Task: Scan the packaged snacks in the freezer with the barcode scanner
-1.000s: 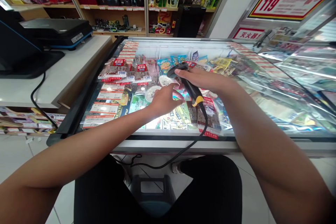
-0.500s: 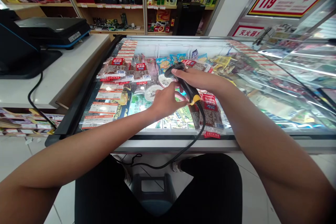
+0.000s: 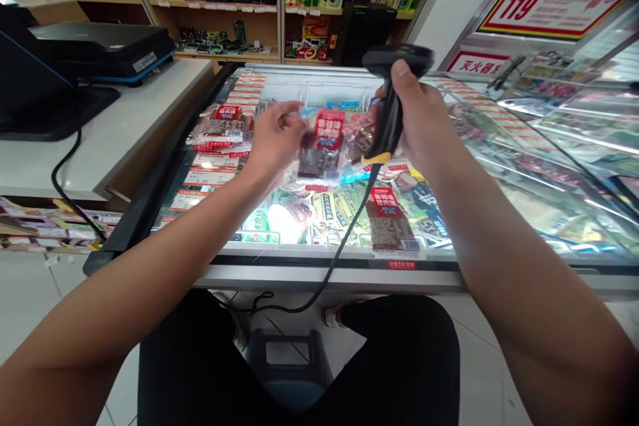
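My left hand point(image 3: 280, 140) pinches the left edge of a clear snack packet point(image 3: 322, 146) with a red label and dark brown contents, held up over the glass freezer top point(image 3: 279, 83). In my right hand point(image 3: 419, 106) is a black barcode scanner point(image 3: 388, 113), gripped by its handle, head up, with a yellow ring at the base and a black cable hanging down. Another red-labelled packet point(image 3: 392, 219) lies on the glass near the front edge. More such packets point(image 3: 225, 123) lie at the left, beside orange-and-white price tags point(image 3: 208, 176).
A white counter point(image 3: 184, 86) at the left carries a black scale point(image 3: 100, 46). Shelves of packaged goods point(image 3: 219, 3) stand behind the freezer. A dark stool point(image 3: 287, 373) is on the floor between my legs. Wrapped items show through the glass.
The scanner has risen in my right hand and moved right, now more upright. My left hand has moved left and up and now holds a packet.
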Demonstrator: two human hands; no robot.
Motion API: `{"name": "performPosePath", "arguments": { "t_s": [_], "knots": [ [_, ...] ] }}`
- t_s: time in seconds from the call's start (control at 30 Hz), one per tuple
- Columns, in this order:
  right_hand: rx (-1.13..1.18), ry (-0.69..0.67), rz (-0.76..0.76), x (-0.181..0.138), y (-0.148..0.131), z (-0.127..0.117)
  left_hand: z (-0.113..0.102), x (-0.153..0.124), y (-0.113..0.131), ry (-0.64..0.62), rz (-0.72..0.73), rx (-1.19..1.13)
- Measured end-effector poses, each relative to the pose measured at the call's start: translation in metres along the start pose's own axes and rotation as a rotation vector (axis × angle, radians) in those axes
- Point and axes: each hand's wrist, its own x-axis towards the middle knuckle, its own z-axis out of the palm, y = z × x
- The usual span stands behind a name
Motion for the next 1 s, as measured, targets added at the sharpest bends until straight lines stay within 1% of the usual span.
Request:
{"name": "performPosePath", "arguments": {
  "t_s": [0.07, 0.13, 0.2, 0.27, 0.33, 0.43, 0.53, 0.73, 0.87, 1.0],
  "knots": [
    [0.126, -0.011, 0.065, -0.004, -0.006, 0.004, -0.012, 0.014, 0.001, 0.048, 0.092, -0.052],
    [0.253, -0.090, 0.186, -0.010, -0.013, 0.008, -0.023, 0.025, 0.004, 0.094, 0.177, -0.072],
    [0.343, -0.246, 0.304, -0.016, -0.017, 0.011, -0.033, 0.032, 0.007, 0.125, 0.224, -0.093],
    [0.366, -0.419, 0.390, -0.020, -0.018, 0.014, -0.040, 0.037, 0.012, 0.159, 0.237, -0.141],
    [0.332, -0.518, 0.434, -0.023, -0.017, 0.017, -0.044, 0.040, 0.016, 0.207, 0.222, -0.219],
    [0.283, -0.549, 0.471, -0.026, -0.014, 0.023, -0.047, 0.044, 0.020, 0.268, 0.179, -0.323],
    [0.273, -0.575, 0.501, -0.027, -0.011, 0.025, -0.050, 0.048, 0.018, 0.297, 0.145, -0.358],
    [0.242, -0.610, 0.519, -0.028, -0.010, 0.025, -0.057, 0.056, 0.012, 0.325, 0.120, -0.335],
    [0.220, -0.611, 0.530, -0.029, -0.009, 0.025, -0.058, 0.058, 0.012, 0.333, 0.104, -0.301],
    [0.222, -0.613, 0.546, -0.031, -0.010, 0.027, -0.058, 0.056, 0.015, 0.331, 0.109, -0.325]
  ]
}}
